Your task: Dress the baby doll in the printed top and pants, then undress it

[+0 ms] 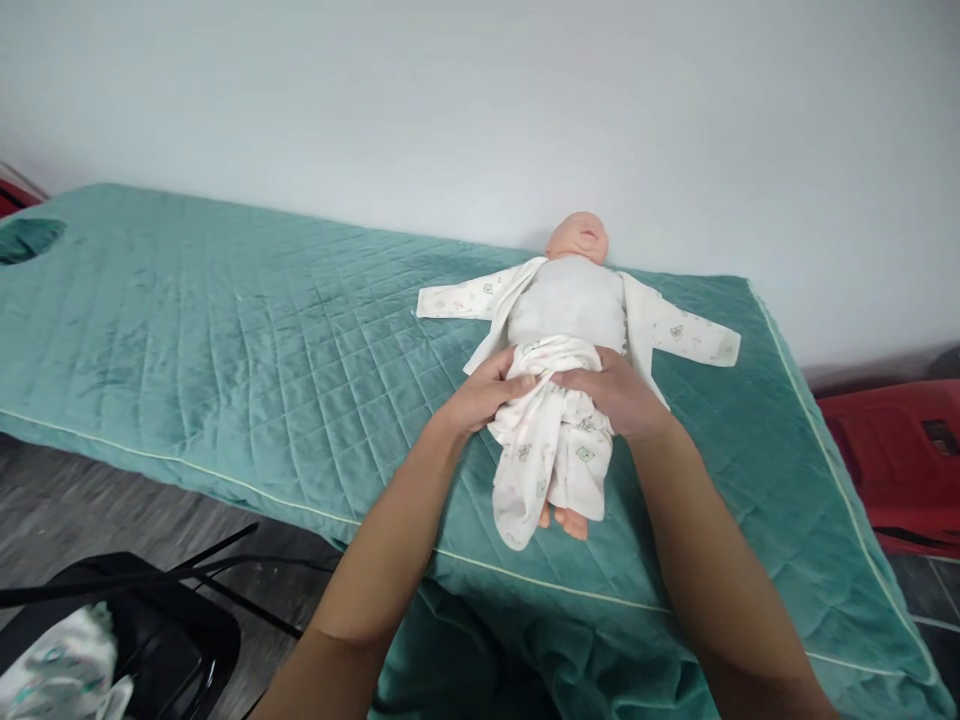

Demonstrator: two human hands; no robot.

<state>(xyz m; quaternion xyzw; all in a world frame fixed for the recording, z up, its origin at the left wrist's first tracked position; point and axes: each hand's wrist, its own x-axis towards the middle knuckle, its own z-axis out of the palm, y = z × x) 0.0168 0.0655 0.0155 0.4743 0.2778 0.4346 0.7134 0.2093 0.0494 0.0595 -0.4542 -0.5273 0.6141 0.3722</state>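
Observation:
A baby doll (577, 240) lies on its back on a green quilted bed cover (300, 330), its head against the wall. White baby pants (551, 440) with small printed figures cover its hips and legs, and its feet (570, 522) stick out below. My left hand (491, 390) grips the waist of the pants on one side, thumb on top. On the other side my right hand (619, 390) grips the same waist, its thumb pointing inward. Under the doll a printed white jacket (690, 330) is spread open, both sleeves stretched outward. The doll's torso (566, 300) looks whitish.
A pale wall (375, 110) runs behind the bed. At lower left is a black chair (165, 640) with a printed cloth (64, 665) on it. A red case-like object (900, 450) stands beyond the right edge. The bed has a hole (30, 240) at far left.

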